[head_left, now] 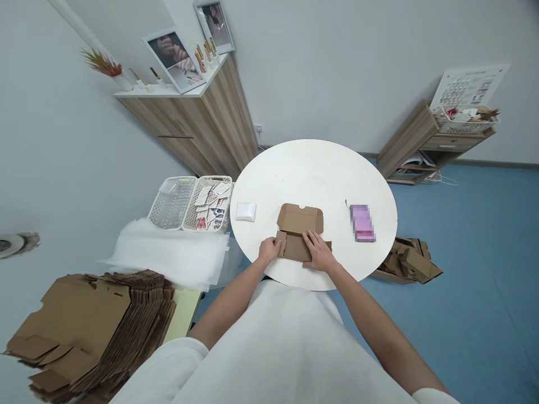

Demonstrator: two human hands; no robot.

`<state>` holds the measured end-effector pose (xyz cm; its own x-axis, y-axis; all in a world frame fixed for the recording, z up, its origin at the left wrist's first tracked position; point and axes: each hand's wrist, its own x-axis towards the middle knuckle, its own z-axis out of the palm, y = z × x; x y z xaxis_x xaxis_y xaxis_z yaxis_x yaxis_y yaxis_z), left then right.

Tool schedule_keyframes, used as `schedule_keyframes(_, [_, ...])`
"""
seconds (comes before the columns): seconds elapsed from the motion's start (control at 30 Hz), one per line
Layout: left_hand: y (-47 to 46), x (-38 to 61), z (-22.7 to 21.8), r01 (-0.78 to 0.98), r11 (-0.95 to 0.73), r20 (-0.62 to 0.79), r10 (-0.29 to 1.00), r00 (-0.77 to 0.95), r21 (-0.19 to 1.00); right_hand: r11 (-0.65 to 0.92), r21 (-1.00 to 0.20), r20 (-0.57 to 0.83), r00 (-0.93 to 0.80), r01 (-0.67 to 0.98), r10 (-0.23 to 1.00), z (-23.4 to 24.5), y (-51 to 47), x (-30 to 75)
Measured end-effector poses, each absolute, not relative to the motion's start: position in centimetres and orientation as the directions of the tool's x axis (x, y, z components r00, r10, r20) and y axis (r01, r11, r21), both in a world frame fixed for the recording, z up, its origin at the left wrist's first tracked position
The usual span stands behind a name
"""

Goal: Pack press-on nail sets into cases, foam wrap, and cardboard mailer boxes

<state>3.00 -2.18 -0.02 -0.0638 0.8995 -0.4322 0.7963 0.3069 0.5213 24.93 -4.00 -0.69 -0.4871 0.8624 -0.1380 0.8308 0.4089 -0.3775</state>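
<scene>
A small brown cardboard box (pixel 301 219), partly folded, lies on the round white table (pixel 311 168) with its lid flap spread away from me. My left hand (pixel 270 248) grips the box's left side flap between thumb and fingers. Over the box's right part, my right hand (pixel 319 251) rests with fingers laid on the cardboard near the lid crease. A white wrapped packet (pixel 246 211) sits to the left of the box. On the right is a purple item (pixel 362 223), blurred by pixels.
Left of the table are a white basket of small cards (pixel 213 205), a basket of clear pieces (pixel 172 203), white wrapping sheets (pixel 168 252) and stacked flat cardboard (pixel 88 320). A box of cardboard pieces (pixel 415 261) stands on the floor at right. Wooden cabinets (pixel 210 120) line the wall.
</scene>
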Motion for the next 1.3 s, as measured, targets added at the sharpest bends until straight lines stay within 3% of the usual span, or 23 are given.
schedule_keyframes(0.43, [-1.1,3.2,0.1,0.921,0.216,-0.416,0.907,-0.066,0.325,0.427,-0.350,-0.155,-0.501,0.834,0.851,-0.6,-4.1,24.7])
schedule_keyframes(0.6, [-2.1,2.4,0.8,0.841,0.178,-0.371,0.928,0.029,0.511,0.438,-0.323,-0.153,-0.503,0.839,0.851,-0.9,-3.9,24.7])
schedule_keyframes(0.73, [-2.9,1.4,2.0,0.768,-0.016,-0.291,0.920,0.262,0.641,0.449,-0.316,-0.137,-0.509,0.836,0.850,-1.1,-3.7,24.7])
schedule_keyframes(0.83, [-2.5,1.2,2.6,0.791,-0.157,-0.320,0.855,0.409,0.591,0.460,-0.326,-0.134,-0.522,0.826,0.842,-1.1,-3.6,24.7])
schedule_keyframes(1.07, [-1.0,2.2,2.3,0.885,-0.170,-0.452,0.809,0.376,0.433,0.442,-0.369,-0.093,-0.506,0.817,0.858,-0.3,-4.0,25.3])
schedule_keyframes(1.13, [-1.0,2.3,2.2,0.890,-0.167,-0.453,0.812,0.369,0.424,0.343,-0.398,-0.036,-0.389,0.851,0.921,-0.2,-4.4,25.7])
schedule_keyframes(1.2, [-1.1,2.5,2.1,0.892,-0.166,-0.451,0.815,0.364,0.421,0.113,-0.466,0.009,-0.122,0.878,0.992,-0.3,-4.9,26.2])
schedule_keyframes(1.3, [-1.2,2.7,2.1,0.897,-0.157,-0.450,0.821,0.351,0.412,-0.270,-0.643,-0.121,0.253,0.716,0.960,-1.0,-5.5,26.7])
